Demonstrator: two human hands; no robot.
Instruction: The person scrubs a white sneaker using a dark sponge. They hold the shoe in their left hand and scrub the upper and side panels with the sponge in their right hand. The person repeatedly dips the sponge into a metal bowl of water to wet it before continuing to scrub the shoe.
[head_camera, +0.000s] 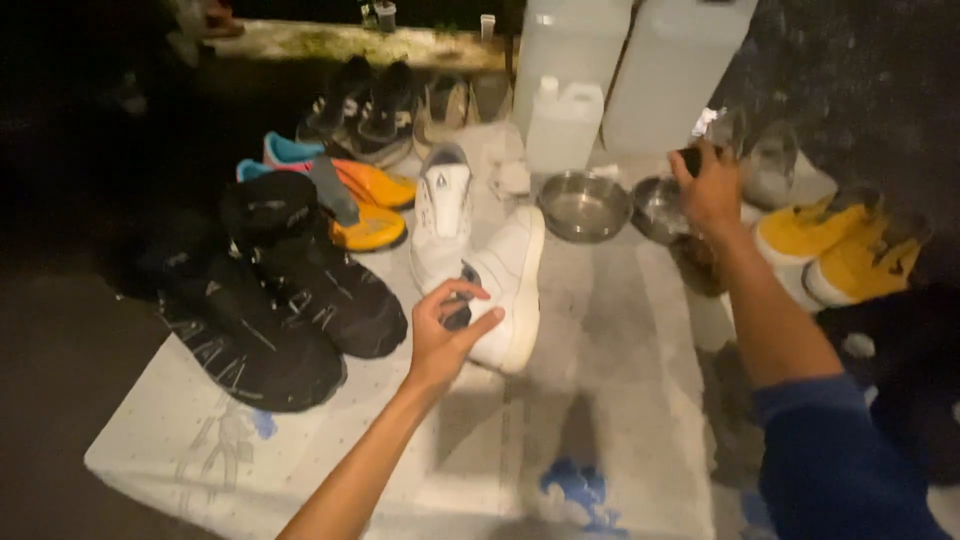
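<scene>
Groundsheet (600, 400): left hand (445, 335) grasps sneaker (505, 285).

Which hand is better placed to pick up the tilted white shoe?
Left. The left hand is already at the heel of the white shoe, while the right hand is off by the steel bowls, apparently holding something small.
</scene>
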